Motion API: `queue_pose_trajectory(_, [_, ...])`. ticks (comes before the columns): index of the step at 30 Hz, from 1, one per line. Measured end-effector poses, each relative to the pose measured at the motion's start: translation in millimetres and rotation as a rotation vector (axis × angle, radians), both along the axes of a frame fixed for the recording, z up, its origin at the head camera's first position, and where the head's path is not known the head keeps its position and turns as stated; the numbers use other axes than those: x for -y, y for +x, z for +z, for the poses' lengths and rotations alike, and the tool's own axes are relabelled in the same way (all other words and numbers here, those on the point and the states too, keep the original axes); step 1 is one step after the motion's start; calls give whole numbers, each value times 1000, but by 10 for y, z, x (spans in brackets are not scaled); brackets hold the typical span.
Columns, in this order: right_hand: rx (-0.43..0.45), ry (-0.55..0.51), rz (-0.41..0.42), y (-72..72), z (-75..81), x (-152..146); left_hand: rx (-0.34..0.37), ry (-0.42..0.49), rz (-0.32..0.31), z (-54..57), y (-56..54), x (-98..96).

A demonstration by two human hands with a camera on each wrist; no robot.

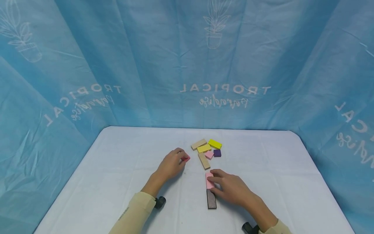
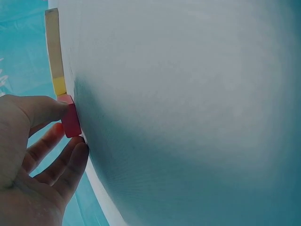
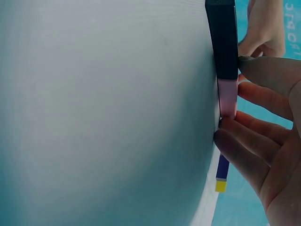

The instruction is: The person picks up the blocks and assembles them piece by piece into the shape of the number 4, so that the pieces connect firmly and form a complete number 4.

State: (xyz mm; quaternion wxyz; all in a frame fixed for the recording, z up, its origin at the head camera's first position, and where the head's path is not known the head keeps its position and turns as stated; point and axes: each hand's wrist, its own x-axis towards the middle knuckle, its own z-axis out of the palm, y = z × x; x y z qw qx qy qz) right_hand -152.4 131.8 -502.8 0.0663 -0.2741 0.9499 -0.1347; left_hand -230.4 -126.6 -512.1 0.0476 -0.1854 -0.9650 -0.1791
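Observation:
Between thumb and fingertips my left hand (image 1: 173,164) pinches a red block (image 2: 70,117), held low at the table surface, left of the loose blocks. My right hand (image 1: 232,188) bends over a light pink block (image 1: 209,180), with fingertips at its top and far end. Its thumb touches near the seam with a dark brown block (image 1: 211,199). These two blocks lie end to end in a line running toward me; in the right wrist view the pink block (image 3: 228,98) meets the dark block (image 3: 223,40). Part of the pink block is hidden under the fingers.
Beyond the hands lie a natural wood block (image 1: 204,161), another wood block (image 1: 199,144), a yellow block (image 1: 204,148), a brighter yellow block (image 1: 215,144), a pink piece (image 1: 209,155) and a dark purple block (image 1: 217,153). Blue curtains (image 1: 187,65) surround the white table (image 1: 131,146).

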Motion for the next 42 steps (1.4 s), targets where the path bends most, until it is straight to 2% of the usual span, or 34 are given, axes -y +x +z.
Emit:
queue_pose_trajectory(11, [-3,-10,14,30,-21,-10,27,-11,6,9,5,8])
queue_pose_trajectory(33, [-28,-20,29,120,-20,-25,12,-4,-5,11,12,12])
queue_pose_trajectory(38, [-52,-45,28,179,2,-44,8,-7,-5,17,13,3])
queue_pose_trajectory(42, [-64,-56,70,244,54,-66,1,-15,-1,16,10,1])
